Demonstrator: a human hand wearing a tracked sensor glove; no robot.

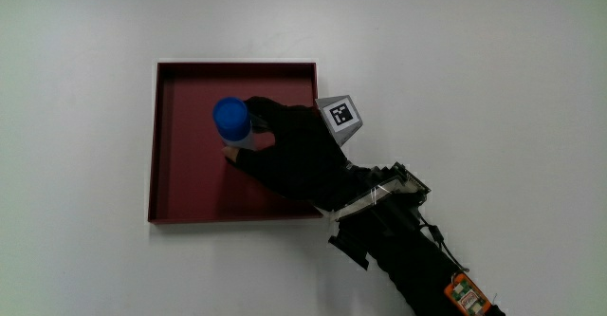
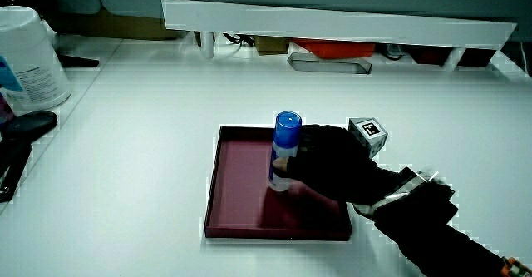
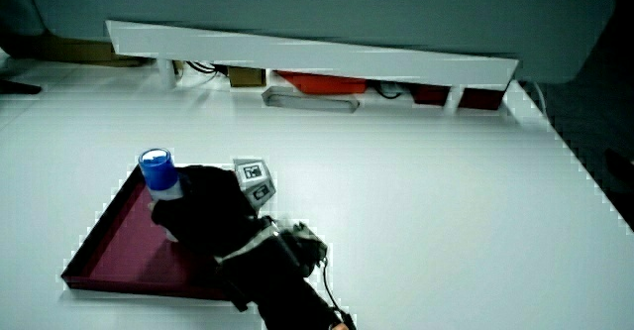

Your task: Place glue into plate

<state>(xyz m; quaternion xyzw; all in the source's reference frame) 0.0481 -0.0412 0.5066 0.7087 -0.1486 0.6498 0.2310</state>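
Note:
The glue stick (image 1: 231, 121) has a blue cap and a pale body. It stands upright inside the dark red square plate (image 1: 185, 178), in both side views too: glue stick (image 2: 285, 148), glue stick (image 3: 159, 171). The gloved hand (image 1: 285, 150) reaches over the plate's edge with its fingers wrapped around the glue stick's body. A patterned cube (image 1: 341, 117) sits on the back of the hand. The plate (image 2: 241, 185) (image 3: 119, 241) lies flat on the white table, and the stick's base looks set on the plate floor.
A white container (image 2: 29, 56) with a printed label and dark objects (image 2: 21, 127) stand at the table's edge in a side view. A low white partition (image 2: 332, 19) with cables and a red item under it bounds the table.

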